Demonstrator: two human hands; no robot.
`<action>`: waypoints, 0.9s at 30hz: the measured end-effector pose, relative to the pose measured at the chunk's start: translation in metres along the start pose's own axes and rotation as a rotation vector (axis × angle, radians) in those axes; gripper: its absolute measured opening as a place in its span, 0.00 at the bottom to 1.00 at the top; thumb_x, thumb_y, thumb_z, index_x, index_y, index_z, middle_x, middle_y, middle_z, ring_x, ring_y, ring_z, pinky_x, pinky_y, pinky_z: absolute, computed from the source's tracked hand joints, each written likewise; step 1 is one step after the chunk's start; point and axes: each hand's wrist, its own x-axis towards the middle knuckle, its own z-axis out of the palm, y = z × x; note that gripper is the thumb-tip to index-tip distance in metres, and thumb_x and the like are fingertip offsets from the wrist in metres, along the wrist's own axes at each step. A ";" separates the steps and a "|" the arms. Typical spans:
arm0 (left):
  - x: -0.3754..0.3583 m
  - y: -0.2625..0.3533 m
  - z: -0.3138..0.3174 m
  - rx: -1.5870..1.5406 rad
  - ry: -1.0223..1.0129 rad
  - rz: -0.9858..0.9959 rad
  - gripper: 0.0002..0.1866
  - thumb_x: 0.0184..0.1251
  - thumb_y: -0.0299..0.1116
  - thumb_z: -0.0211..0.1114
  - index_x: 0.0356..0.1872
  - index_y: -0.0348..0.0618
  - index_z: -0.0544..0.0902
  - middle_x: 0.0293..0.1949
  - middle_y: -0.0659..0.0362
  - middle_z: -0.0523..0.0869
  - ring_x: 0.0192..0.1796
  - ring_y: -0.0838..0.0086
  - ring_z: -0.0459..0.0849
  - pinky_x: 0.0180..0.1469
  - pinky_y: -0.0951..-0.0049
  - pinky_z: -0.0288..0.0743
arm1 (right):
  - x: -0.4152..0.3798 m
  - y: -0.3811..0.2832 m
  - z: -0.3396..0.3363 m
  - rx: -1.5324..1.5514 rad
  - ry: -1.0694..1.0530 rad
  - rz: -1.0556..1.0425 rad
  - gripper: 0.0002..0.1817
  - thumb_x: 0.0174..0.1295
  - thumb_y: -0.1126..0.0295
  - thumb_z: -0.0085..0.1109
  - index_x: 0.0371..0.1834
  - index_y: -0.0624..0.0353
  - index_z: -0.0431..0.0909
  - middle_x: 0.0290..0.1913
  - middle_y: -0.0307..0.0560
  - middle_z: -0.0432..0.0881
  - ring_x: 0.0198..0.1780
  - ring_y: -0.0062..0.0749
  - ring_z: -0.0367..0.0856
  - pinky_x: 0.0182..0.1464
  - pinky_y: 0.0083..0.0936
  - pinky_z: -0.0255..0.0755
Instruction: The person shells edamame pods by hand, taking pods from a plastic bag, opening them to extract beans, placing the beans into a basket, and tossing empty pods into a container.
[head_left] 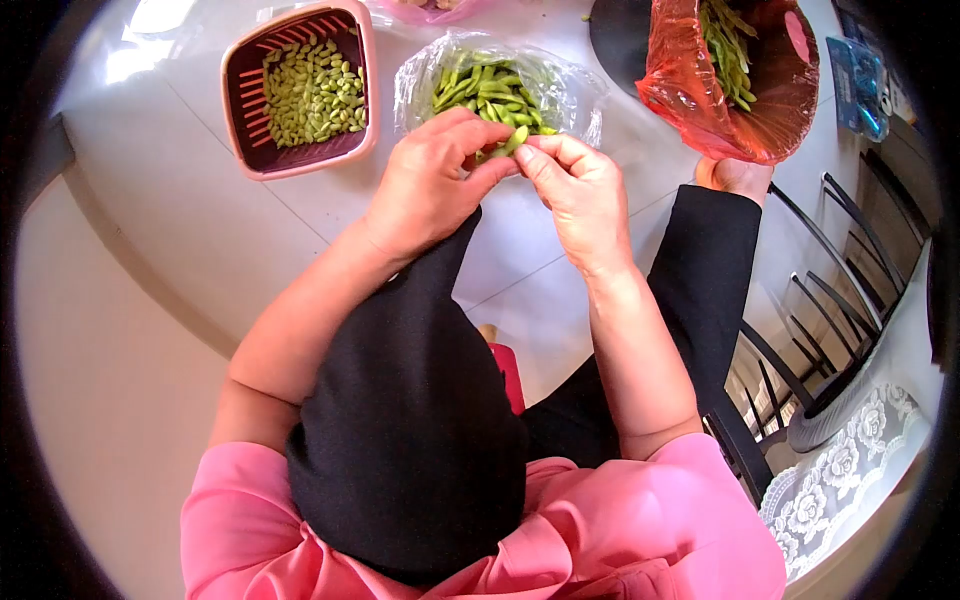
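Head camera view, looking down on a seated person in a pink shirt (690, 520) and black trousers (410, 420). At upper centre, the left hand (430, 180) and right hand (580, 190) meet over one green pod (518, 140). Thumb and forefinger of each hand pinch it, the left hand on its left side, the right hand on its right, with the fingertips close together.

Just beyond the hands, at top centre, a clear bag (575, 95) lies open on the pale tiled floor (280, 215), holding a heap of green pods (490, 85). At upper left stands a pink basket (372, 95) with a dark inside; loose pale green beans (315, 95) cover part of its bottom. At upper right, a red bag (690, 115) gapes open with more pods (728, 55) inside, and a bare foot (738, 178) shows just below it. Near the right edge are a blue packet (858, 85) and thin black bars (835, 245); white lace (840, 465) fills the lower right.
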 end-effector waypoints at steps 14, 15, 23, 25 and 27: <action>-0.007 0.005 -0.005 0.109 -0.148 -0.029 0.13 0.49 0.29 0.68 0.37 0.38 0.80 0.28 0.51 0.79 0.31 0.59 0.79 0.34 0.68 0.73 | 0.003 0.008 -0.006 0.017 -0.137 0.087 0.05 0.59 0.74 0.59 0.32 0.65 0.80 0.29 0.34 0.79 0.30 0.12 0.72 0.33 0.13 0.66; -0.008 0.003 -0.004 0.124 -0.164 -0.020 0.13 0.49 0.29 0.68 0.37 0.38 0.80 0.28 0.51 0.79 0.32 0.59 0.79 0.34 0.67 0.73 | 0.003 0.008 -0.010 0.017 -0.136 0.089 0.05 0.59 0.74 0.59 0.32 0.65 0.80 0.29 0.34 0.79 0.30 0.12 0.72 0.33 0.13 0.66; -0.009 0.001 -0.001 0.132 -0.197 -0.041 0.13 0.48 0.29 0.69 0.35 0.36 0.79 0.28 0.50 0.80 0.32 0.58 0.80 0.35 0.66 0.74 | 0.002 0.011 -0.010 -0.073 -0.171 0.095 0.04 0.57 0.75 0.58 0.28 0.64 0.79 0.27 0.32 0.78 0.28 0.11 0.69 0.30 0.12 0.65; -0.009 0.001 0.001 0.122 -0.222 -0.066 0.13 0.47 0.28 0.68 0.36 0.37 0.79 0.28 0.49 0.80 0.32 0.57 0.80 0.36 0.66 0.74 | 0.000 0.019 -0.007 -0.043 -0.120 0.110 0.04 0.56 0.75 0.57 0.27 0.64 0.78 0.25 0.32 0.76 0.27 0.11 0.68 0.29 0.12 0.64; -0.009 0.001 0.003 0.106 -0.200 -0.021 0.13 0.47 0.28 0.68 0.36 0.37 0.80 0.28 0.49 0.80 0.32 0.56 0.80 0.35 0.65 0.74 | -0.002 0.023 -0.004 -0.015 -0.072 0.128 0.03 0.54 0.76 0.57 0.26 0.64 0.77 0.24 0.31 0.75 0.26 0.11 0.68 0.28 0.12 0.63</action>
